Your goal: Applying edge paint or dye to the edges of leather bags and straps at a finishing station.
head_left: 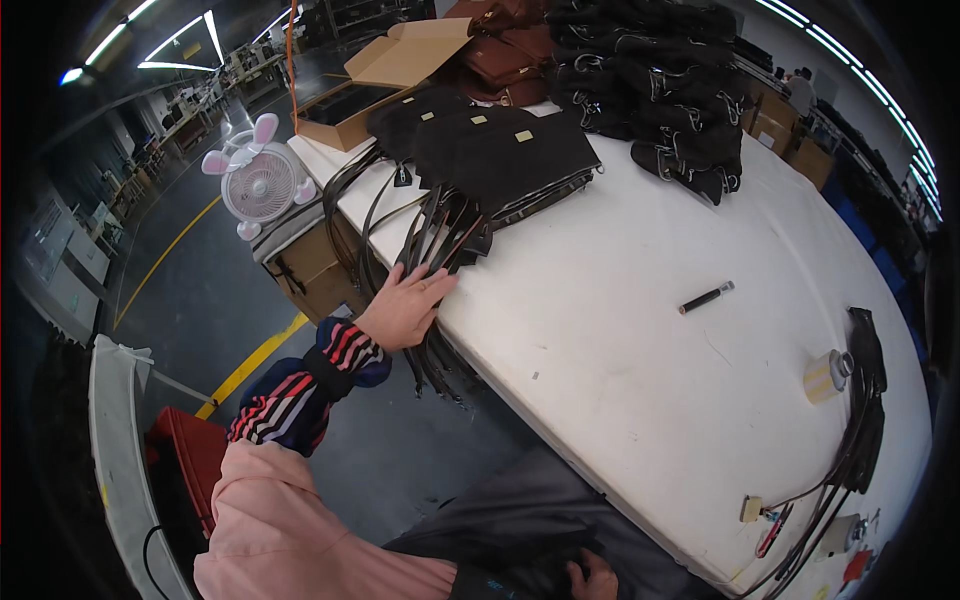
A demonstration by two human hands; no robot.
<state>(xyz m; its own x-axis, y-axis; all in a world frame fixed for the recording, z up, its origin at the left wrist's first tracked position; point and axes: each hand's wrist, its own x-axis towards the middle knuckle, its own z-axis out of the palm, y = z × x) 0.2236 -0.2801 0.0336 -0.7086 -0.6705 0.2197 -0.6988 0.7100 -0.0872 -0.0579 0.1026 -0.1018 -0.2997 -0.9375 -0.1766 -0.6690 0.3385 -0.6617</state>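
The left hand (pixel 405 308) lies flat on the bundle of dark straps (pixel 440 240) where they spill over the near-left edge of the white table (pixel 620 330). Its fingers are spread and nearly straight, pressing on the straps, not closed round any of them. The straps run lengthwise from under the stack of black bags (pixel 500 150) at the table's far side, down past the hand and off the edge toward the floor, so their long axis points almost straight along the hand's own reach. The fingertips point up the bundle toward the bags; the loose ends hang just below the wrist.

The right hand (pixel 598 578) sits low in the person's lap, well away from the table edge and the straps, resting on dark fabric; I cannot tell how far it is open or whether it grips anything. The left hand is plainly the nearer one.

Further along the table from the straps lie a black pen (pixel 706 297) and a tape roll (pixel 826 377). A small pink fan (pixel 258 180) stands left of the table.
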